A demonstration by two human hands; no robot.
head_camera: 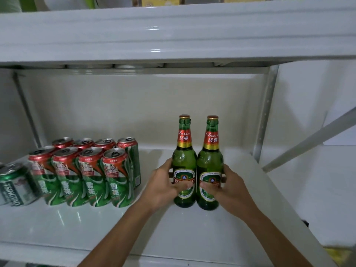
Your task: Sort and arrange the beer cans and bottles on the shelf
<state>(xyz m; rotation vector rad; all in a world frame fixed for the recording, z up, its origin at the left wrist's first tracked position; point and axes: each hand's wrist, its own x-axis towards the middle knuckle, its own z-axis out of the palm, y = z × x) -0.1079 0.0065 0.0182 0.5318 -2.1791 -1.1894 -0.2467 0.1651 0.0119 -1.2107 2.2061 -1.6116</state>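
One silver-and-green Tsingtao can (14, 185) stands upright at the far left of the white shelf (96, 224), partly cut off by the frame edge. Just beside it, to the right: eight red-and-green cans (86, 170), upright, packed in two rows of four, front row touching side to side. Bare shelf separates the cans from the bottles. Left hand (163, 185): fingers curled around the lower body of the left green bottle (184, 160), thumb lying across its oval label. Left green bottle: upright, capped, base on the shelf, touching its neighbour along the body. Right green bottle (210, 162): same type, upright, capped, base on the shelf. Right hand (230, 186): wrapped around the right bottle's lower body from the right side, thumb pressed on the label. Upper shelf (173, 35) overhangs the whole row.
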